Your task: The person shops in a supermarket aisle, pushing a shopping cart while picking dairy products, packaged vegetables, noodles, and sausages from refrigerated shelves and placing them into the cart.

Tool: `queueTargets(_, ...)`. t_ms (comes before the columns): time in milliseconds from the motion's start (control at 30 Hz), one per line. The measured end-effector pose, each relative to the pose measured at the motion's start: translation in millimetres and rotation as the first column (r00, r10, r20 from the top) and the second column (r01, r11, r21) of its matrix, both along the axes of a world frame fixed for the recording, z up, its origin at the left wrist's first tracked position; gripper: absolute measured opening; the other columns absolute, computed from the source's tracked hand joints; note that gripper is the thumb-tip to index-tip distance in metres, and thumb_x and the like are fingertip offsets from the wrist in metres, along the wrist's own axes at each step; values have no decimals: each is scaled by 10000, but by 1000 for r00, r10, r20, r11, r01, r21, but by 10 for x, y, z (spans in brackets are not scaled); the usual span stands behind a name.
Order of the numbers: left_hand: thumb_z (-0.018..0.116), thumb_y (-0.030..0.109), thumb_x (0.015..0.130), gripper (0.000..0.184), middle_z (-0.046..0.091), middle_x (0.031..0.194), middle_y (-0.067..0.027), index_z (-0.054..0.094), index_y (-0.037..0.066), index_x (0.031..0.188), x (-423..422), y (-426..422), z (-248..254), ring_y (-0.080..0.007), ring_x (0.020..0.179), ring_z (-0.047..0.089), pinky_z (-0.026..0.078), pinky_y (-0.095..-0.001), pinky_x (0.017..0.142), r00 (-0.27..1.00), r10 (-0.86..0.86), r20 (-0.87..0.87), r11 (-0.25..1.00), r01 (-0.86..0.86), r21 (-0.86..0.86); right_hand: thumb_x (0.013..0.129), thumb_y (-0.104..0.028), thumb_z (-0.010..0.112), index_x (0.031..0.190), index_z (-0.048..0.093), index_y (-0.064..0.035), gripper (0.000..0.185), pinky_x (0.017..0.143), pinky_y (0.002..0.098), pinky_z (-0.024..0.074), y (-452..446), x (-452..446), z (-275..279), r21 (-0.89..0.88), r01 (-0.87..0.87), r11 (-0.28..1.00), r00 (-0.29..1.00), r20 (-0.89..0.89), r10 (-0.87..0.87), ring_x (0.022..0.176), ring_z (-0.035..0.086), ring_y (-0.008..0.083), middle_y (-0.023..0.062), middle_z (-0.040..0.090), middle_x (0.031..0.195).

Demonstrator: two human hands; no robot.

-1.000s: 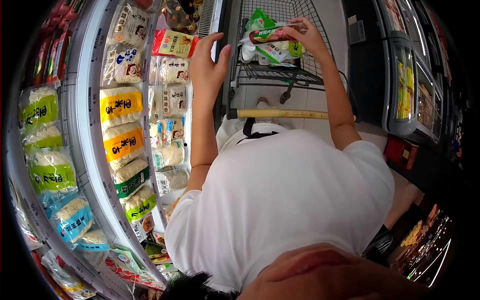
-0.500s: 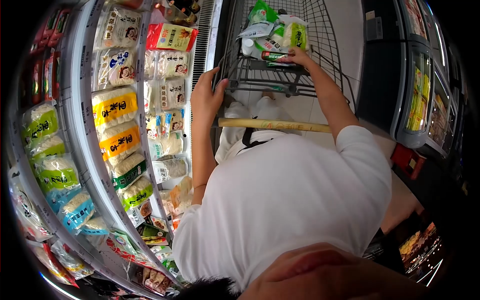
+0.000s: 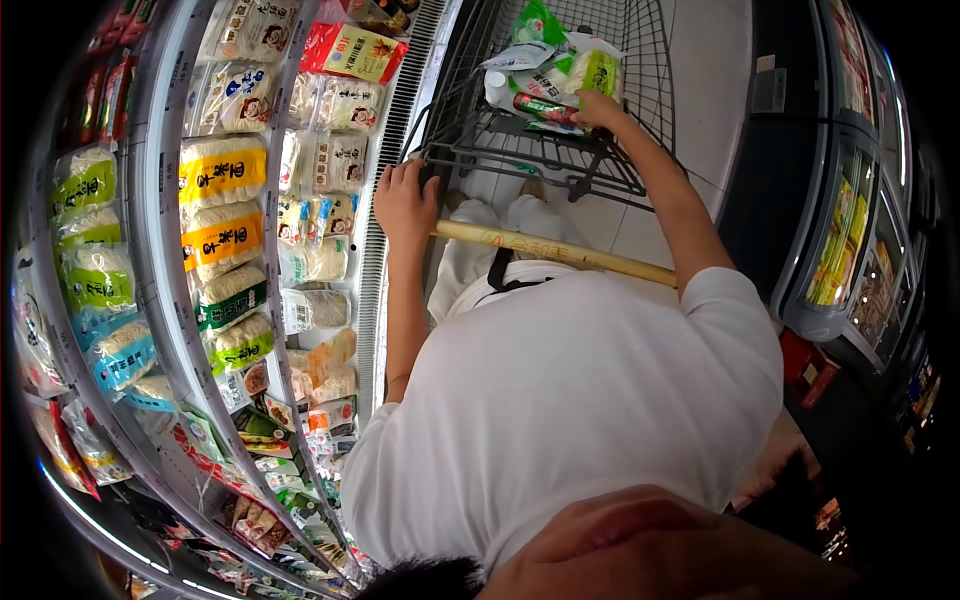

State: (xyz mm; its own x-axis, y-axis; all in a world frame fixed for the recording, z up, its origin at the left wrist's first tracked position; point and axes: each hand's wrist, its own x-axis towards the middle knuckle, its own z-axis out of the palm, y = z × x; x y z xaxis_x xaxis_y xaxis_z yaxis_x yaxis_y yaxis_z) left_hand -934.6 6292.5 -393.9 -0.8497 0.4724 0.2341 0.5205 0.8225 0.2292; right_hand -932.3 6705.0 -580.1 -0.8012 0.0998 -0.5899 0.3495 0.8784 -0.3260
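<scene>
My right hand (image 3: 600, 110) reaches into the shopping cart (image 3: 460, 150), its fingers closed round the end of a long red-and-green packet (image 3: 543, 107). Beside it lie a clear bag with a yellow-green label (image 3: 600, 75), a green bag (image 3: 538, 22) and a small white bottle-like container (image 3: 497, 88). My left hand (image 3: 407, 205) is by the cart's near left corner, fingers bent and slightly apart, with nothing visible in it. Whether its fingertips touch the cart frame is hard to see. A yellow handle bar (image 3: 555, 248) crosses in front of my waist.
To the left, refrigerated shelves (image 3: 168, 215) hold bagged noodles (image 3: 222, 172) and a red-and-yellow packet (image 3: 352, 52). Dark freezer cabinets (image 3: 790, 190) line the right side. A red box (image 3: 808, 370) stands low at their base. Tiled floor (image 3: 700, 90) runs beside the cart.
My left hand has shifted down and left, away from the cart's rim, with its thumb less spread. My right hand stays on the red-and-green packet. The view has turned slightly.
</scene>
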Motion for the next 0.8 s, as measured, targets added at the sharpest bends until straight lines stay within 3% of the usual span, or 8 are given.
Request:
queueTargets(100, 696, 284, 824, 319, 672, 1010, -79, 658, 98, 1081, 18, 109, 86, -332, 975, 610, 486, -429, 855, 990, 121, 79, 993, -120, -15, 784, -376, 758, 1374, 495, -60, 718, 925, 377, 491, 92, 265, 333, -98, -40, 994, 973, -232, 16, 1095, 604, 320, 196, 571, 1268)
queueTargets(167, 699, 291, 821, 319, 671, 1008, -74, 661, 101, 1075, 31, 119, 130, -323, 969, 612, 491, -423, 838, 986, 134, 95, 991, -130, -43, 826, -364, 715, 1328, 536, -72, 607, 911, 376, 484, 15, 629, 841, -332, 45, 942, 930, -331, -161, 1101, 600, 311, 196, 604, 1194)
queueTargets(300, 705, 317, 816, 326, 666, 1014, -65, 673, 114, 1069, 63, 112, 181, -305, 958, 616, 501, -411, 810, 980, 153, 126, 984, -140, -108, 898, -265, 659, 1170, 625, -52, 347, 795, 339, 510, -377, 1549, 1805, -357, 161, 920, 804, -493, -332, 912, 643, 244, 130, 654, 1018)
queueTargets(367, 724, 346, 796, 354, 663, 1042, -62, 682, 125, 1068, 103, 106, 187, -291, 974, 617, 502, -406, 817, 982, 159, 100, 982, -147, -119, 895, -257, 665, 1057, 652, -34, 276, 732, 339, 518, -627, 2030, 1976, -324, 295, 899, 746, -510, -429, 828, 656, 237, 91, 671, 942)
queueTargets(467, 766, 376, 746, 421, 662, 1047, -65, 683, 132, 1079, 152, 64, 193, -285, 985, 613, 496, -405, 831, 981, 147, 126, 981, -128, -146, 926, -335, 611, 959, 668, -46, 297, 676, 385, 513, -954, 2567, 2086, -277, 298, 914, 729, -552, -405, 772, 659, 282, 95, 675, 866)
queueTargets(533, 782, 376, 722, 433, 661, 1035, -64, 686, 145, 1075, 168, 22, 103, -292, 972, 611, 489, -410, 830, 987, 133, 91, 984, -120, -135, 969, -442, 487, 877, 687, -67, 435, 646, 431, 501, -1113, 2801, 2016, 13, 338, 941, 853, -426, -301, 743, 656, 337, 132, 672, 782)
queueTargets(633, 791, 376, 698, 420, 657, 1017, -75, 698, 170, 1052, 253, -33, 18, -301, 958, 610, 479, -417, 834, 988, 139, 63, 980, -128, -152, 986, -506, 376, 812, 701, -89, 557, 623, 473, 486, -1176, 2863, 2020, 169, 322, 932, 873, -434, -223, 697, 636, 385, 169, 659, 722)
queueTargets(800, 670, 229, 744, 277, 651, 1031, -75, 733, 215, 1013, 534, -43, 4, -295, 980, 605, 459, -412, 857, 974, 199, 111, 967, -177, -185, 994, -494, 336, 799, 717, -95, 585, 608, 493, 479, -1072, 3060, 1961, 194, 276, 941, 837, -530, -136, 655, 633, 388, 178, 652, 681)
